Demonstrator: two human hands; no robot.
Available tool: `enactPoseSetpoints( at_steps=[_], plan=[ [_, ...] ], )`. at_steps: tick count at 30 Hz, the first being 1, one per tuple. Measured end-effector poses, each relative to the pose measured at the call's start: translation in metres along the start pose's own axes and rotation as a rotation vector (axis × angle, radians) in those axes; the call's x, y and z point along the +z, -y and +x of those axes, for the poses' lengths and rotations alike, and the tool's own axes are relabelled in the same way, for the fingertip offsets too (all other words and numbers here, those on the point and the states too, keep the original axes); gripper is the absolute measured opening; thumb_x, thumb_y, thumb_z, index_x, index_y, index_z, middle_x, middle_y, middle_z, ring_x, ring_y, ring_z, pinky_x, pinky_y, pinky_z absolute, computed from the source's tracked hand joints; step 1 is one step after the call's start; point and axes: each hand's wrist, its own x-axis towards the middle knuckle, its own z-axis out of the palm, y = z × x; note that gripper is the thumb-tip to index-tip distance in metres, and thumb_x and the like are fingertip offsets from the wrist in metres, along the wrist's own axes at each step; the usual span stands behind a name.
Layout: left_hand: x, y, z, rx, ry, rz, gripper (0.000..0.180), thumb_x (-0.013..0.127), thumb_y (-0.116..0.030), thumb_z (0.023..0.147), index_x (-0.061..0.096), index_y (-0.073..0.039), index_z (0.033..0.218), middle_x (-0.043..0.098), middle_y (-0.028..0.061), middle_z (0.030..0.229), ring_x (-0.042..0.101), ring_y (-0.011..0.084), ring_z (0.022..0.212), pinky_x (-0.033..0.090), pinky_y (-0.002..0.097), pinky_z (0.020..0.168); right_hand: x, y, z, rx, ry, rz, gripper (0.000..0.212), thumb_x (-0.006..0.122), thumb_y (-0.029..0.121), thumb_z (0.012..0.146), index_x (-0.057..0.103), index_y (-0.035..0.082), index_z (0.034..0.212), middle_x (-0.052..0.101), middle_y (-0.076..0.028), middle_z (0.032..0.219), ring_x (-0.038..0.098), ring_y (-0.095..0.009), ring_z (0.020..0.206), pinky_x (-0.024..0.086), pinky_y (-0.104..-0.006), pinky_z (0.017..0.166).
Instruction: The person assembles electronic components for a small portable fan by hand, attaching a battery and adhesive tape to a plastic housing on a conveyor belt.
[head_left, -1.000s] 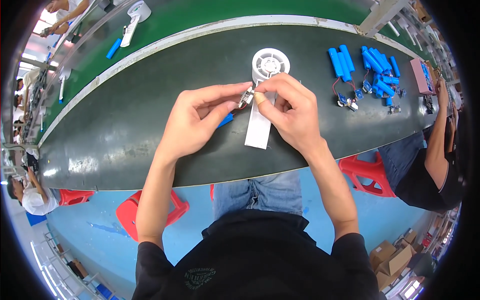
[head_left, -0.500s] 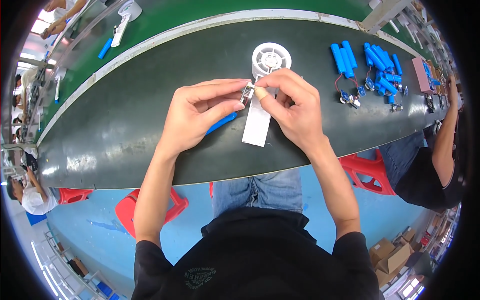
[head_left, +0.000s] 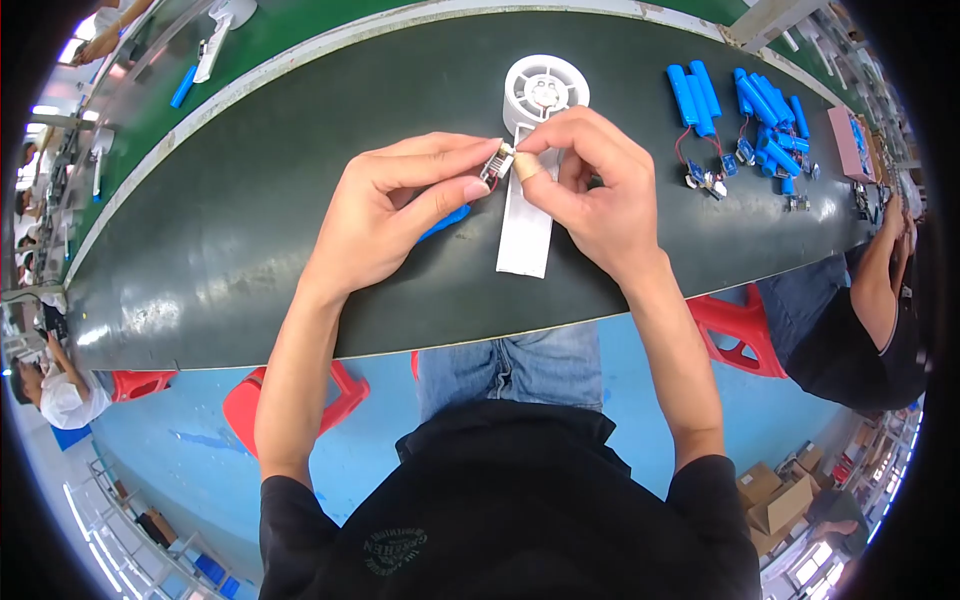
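Between the thumb and fingertips of my left hand (head_left: pixel 375 215) is a small circuit board (head_left: pixel 496 166) with a pale edge. My right hand (head_left: pixel 608 195) pinches at the upper right end of that board; its fingertips hide exactly what they grip there. A beige wrap circles one digit of this hand. Partly covered by my left hand, a blue cylindrical battery (head_left: pixel 446 222) lies on the table. Just beyond my fingers rests a white handheld fan body (head_left: pixel 516 100) with a round, spoked head. Its flat white handle (head_left: pixel 525 238) points toward me, beneath my right fingertips.
Several blue batteries (head_left: pixel 768 108) with wired boards lie on the dark table (head_left: pixel 240 230) to the right, beside a pink box (head_left: pixel 850 143). A co-worker (head_left: pixel 850 330) sits at the right. Red stools (head_left: pixel 740 335) stand along the near edge. Another battery (head_left: pixel 184 87) lies at far left.
The whole view has shifted, so table, fan and batteries sit higher in the picture. Both hands keep their hold at the circuit board, which looks slightly more tilted.
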Motion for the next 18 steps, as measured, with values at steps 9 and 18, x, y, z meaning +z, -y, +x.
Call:
enactPoseSetpoints(
  at_steps=[9,18],
  plan=[
    [0.000,0.004,-0.001,0.075,0.046,0.144,0.032,0.063,0.003,0.091,0.068,0.000,0.122,0.069,0.0136,0.116,0.064,0.0167,0.101,0.051,0.0263,0.087,0.002,-0.008,-0.001,-0.164,0.018,-0.087,0.012,0.074,-0.004,0.079,0.065,-0.001,0.087,0.064,-0.001,0.089,0.045,-0.002,0.051,0.032,-0.0200,0.045],
    [-0.007,0.004,-0.001,0.120,0.111,0.190,0.031,0.063,0.002,0.091,0.069,0.000,0.121,0.069,0.0142,0.115,0.065,0.0177,0.100,0.051,0.0265,0.086,0.003,-0.010,0.000,-0.298,0.026,-0.187,0.015,0.075,-0.004,0.078,0.066,0.000,0.089,0.066,-0.003,0.091,0.047,-0.003,0.051,0.034,-0.0206,0.044]
  ],
)
